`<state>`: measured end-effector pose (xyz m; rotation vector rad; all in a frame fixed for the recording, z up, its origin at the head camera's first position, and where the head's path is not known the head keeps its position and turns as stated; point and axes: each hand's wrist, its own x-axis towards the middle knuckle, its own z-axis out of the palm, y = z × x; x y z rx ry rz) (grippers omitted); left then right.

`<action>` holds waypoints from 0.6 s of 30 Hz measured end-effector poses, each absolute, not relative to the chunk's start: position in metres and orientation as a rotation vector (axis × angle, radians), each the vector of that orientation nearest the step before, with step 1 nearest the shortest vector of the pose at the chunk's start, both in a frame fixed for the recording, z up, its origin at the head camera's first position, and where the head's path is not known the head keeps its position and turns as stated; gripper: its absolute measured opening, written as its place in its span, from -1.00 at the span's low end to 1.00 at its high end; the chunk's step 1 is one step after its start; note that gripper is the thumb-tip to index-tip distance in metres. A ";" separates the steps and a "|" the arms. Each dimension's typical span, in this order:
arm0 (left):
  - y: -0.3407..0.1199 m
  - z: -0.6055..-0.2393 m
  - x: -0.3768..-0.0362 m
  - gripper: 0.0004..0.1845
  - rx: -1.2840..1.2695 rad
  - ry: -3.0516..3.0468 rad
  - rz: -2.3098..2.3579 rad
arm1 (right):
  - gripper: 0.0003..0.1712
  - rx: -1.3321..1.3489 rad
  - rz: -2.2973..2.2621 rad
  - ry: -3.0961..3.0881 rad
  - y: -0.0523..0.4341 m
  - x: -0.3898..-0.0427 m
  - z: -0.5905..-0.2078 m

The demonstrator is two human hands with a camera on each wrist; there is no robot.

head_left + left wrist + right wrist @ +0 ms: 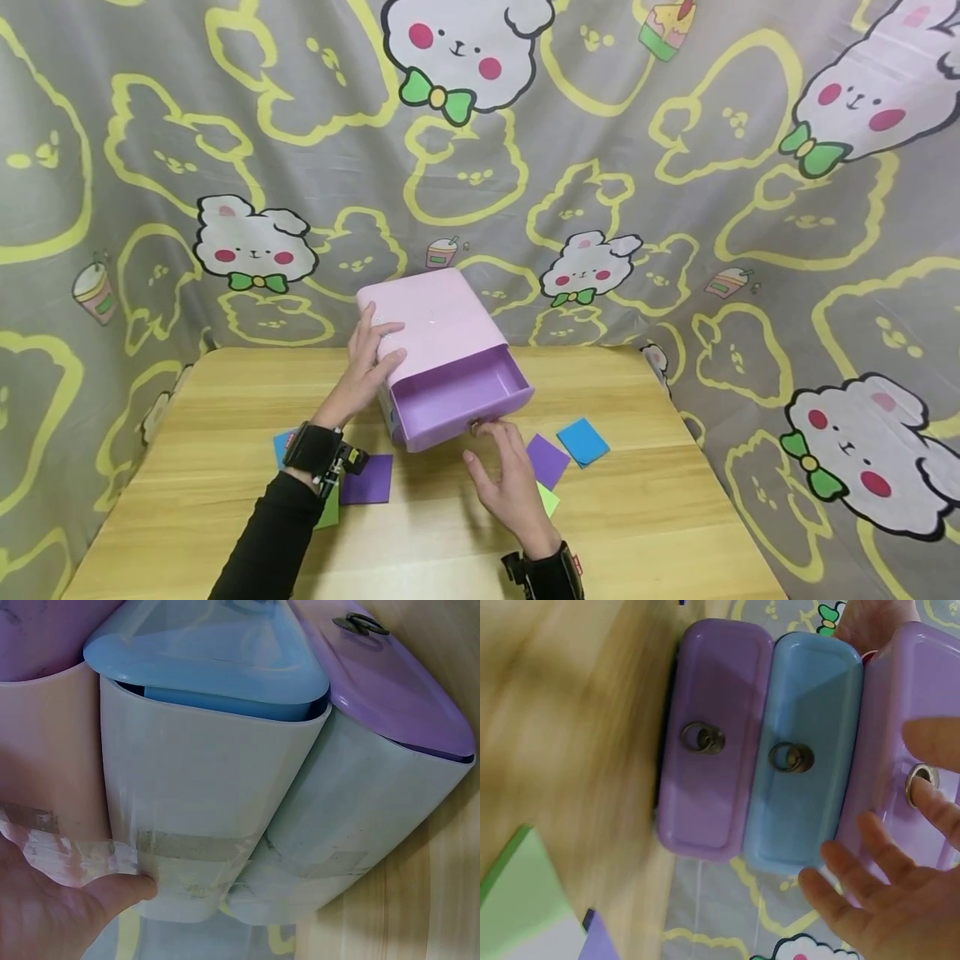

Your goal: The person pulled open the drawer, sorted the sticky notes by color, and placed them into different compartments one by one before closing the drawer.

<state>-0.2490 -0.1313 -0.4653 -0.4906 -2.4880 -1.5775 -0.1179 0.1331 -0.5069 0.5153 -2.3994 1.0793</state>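
We see a small pink drawer box (438,333) standing on the far middle of the wooden worktop (660,517). Its top drawer (461,400), which is purple, is already pulled out toward us, and we can see no contents in the part of it that shows. We judge that the opening step is done and that nothing is placed in the drawer yet. The coloured paper squares lie around the box on the worktop: a blue square (582,441) and a purple square (547,459) to the right, and another purple square (367,479) to the near left.

Our left hand (369,367) rests on the left side and top of the box, with the fingers straight and pressing to keep it steady. Our right hand (506,483) is just near the front of the drawer, with spread and relaxed fingers; it holds nothing, and its fingertips are close to the small metal ring (921,782) on the drawer front.

In the right wrist view the box shows three drawer fronts in a row: purple, blue (801,750) and purple. Each one has a ring pull. The casing looks like smooth plastic, and in the left wrist view we notice clear tape (67,851) on its side.
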 end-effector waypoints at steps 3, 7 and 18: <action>-0.134 -0.466 -0.249 -0.49 -0.488 -2.481 -1.566 | -0.56 0.511 1.080 -2.378 0.141 -0.116 -0.510; -0.135 -0.469 -0.249 -0.50 -0.486 -2.470 -1.570 | -0.50 0.431 1.063 -2.388 0.154 -0.115 -0.516; -0.130 -0.467 -0.251 -0.52 -0.503 -2.469 -1.568 | -0.43 0.113 0.958 -2.581 0.195 -0.107 -0.534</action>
